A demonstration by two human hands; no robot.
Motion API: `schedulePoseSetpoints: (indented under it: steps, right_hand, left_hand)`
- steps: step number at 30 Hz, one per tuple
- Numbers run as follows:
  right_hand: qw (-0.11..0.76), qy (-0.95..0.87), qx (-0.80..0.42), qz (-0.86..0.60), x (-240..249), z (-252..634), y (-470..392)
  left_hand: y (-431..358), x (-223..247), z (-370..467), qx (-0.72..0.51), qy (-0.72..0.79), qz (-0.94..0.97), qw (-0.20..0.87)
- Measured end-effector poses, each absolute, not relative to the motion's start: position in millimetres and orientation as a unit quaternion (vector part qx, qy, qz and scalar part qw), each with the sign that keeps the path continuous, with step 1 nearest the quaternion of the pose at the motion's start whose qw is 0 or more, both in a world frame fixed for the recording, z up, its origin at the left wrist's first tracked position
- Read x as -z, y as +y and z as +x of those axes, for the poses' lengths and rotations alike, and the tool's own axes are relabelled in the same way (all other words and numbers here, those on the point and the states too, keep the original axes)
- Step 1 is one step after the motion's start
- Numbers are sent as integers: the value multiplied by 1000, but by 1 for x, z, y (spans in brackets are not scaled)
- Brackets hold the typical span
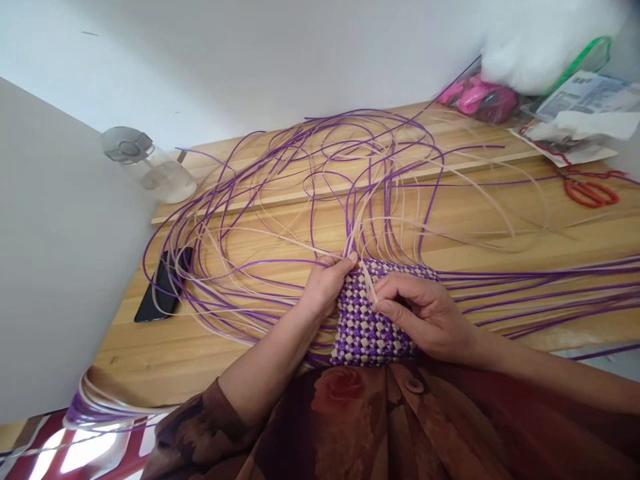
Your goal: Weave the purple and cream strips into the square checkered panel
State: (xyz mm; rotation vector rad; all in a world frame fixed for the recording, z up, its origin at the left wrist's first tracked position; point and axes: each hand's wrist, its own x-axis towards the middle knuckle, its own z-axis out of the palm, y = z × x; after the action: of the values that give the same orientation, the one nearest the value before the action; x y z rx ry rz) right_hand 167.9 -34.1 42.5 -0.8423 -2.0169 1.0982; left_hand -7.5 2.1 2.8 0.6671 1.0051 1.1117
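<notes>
A woven panel [367, 320] in a purple and cream checked pattern lies at the table's front edge, against the person's clothing. Long purple and cream strands spread from its sides. My left hand [327, 283] pinches the panel's upper left corner, thumb on top, where several strands meet. Over the panel's upper right part, my right hand [417, 310] is closed on a cream strand [369, 283] between thumb and forefinger. That strand runs up toward my left thumb. The fingertips of my left hand are partly hidden under the weave.
On the wooden table [500, 240], a black phone [163, 287] lies at the left under strands. A clear bottle [150, 163] leans at the back left. Red-handled scissors [591, 192], papers [590, 97] and a pink bagged item [483, 97] are at the right.
</notes>
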Motion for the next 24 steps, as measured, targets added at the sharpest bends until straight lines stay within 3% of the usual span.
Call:
schedulePoseSetpoints:
  steps: [4, 11, 24]
  right_hand:
    - [362, -738, -461, -335, -40, 163, -31]
    - [310, -607, -611, -404, -49, 148, -32]
    - [295, -552, -662, -412, -43, 153, -31]
  left_hand:
    - [-1, -5, -6, -462, 436, 294, 714]
    - [-3, 0, -4, -506, 485, 350, 622]
    - [-2, 3, -6, -472, 495, 368, 630]
